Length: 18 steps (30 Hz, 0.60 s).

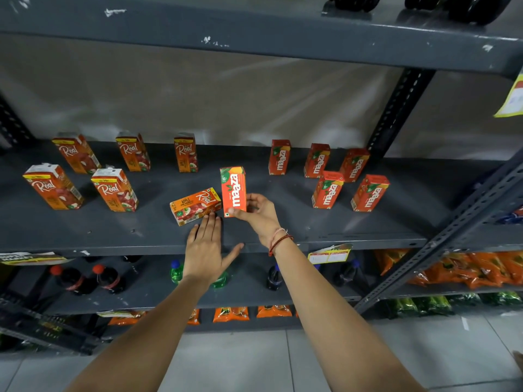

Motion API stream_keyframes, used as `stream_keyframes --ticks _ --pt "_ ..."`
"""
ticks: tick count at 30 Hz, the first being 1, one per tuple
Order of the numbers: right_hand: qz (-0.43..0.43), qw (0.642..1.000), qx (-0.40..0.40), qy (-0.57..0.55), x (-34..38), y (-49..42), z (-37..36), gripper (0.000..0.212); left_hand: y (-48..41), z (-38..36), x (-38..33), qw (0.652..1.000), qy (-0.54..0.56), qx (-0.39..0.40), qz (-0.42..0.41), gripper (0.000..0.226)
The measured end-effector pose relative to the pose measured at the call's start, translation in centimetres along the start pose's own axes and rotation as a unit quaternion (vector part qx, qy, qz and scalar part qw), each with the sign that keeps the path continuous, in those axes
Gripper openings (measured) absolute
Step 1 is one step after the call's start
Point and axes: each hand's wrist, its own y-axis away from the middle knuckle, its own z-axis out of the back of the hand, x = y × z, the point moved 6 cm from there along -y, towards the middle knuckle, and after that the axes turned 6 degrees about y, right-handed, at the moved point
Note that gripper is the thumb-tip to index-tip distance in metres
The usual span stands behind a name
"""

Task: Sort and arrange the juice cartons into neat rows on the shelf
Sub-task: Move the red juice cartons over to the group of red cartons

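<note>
Both forearms bare, no sleeves in view. Right wrist (278, 239) wears thin thread bands: one red-and-dark cord, one pale pink strand beside it. Left hand (204, 250) without rings or bands.

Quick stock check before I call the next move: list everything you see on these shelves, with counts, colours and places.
Real apple juice cartons: five upright, orange, left of the middle shelf; a sixth lies on its side, centre front.
Maaza cartons: five upright, red-orange, right of that shelf; a sixth in hand, centre.
Dark cola bottles: two with red caps, lower shelf left; other dark bottles further right.
Green bottle: blue cap, lower shelf centre.
Orange packets: several, lower right and bottom shelf.
Green packets: bottom right.
Left hand: flat, fingertips by the fallen carton.
Right hand: holding the Maaza carton.
</note>
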Motion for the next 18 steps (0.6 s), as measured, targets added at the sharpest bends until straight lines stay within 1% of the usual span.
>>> stream_keyframes --ticks 6,10,13,15,18 --pt "0.004 1.000 0.000 -0.013 -0.2 0.2 0.1 0.057 0.0 -0.2 0.1 1.000 -0.006 0.002 0.002 0.096" --pt "0.000 0.999 0.017 -0.031 -0.3 0.3 0.8 0.056 0.0 -0.2 0.1 1.000 -0.010 -0.001 0.002 0.093" --pt "0.008 0.999 0.032 -0.034 -0.5 0.1 1.8 0.051 0.0 -0.3 0.2 1.000 -0.010 -0.001 0.001 0.092" --pt "0.017 0.999 0.020 -0.024 -0.5 -0.2 2.9 0.050 0.0 -0.3 0.2 1.000 -0.005 0.004 0.001 0.094" --pt "0.025 0.999 -0.026 -0.013 -0.8 -0.8 4.9 0.051 0.0 -0.3 0.1 1.000 -0.002 0.004 0.001 0.097"
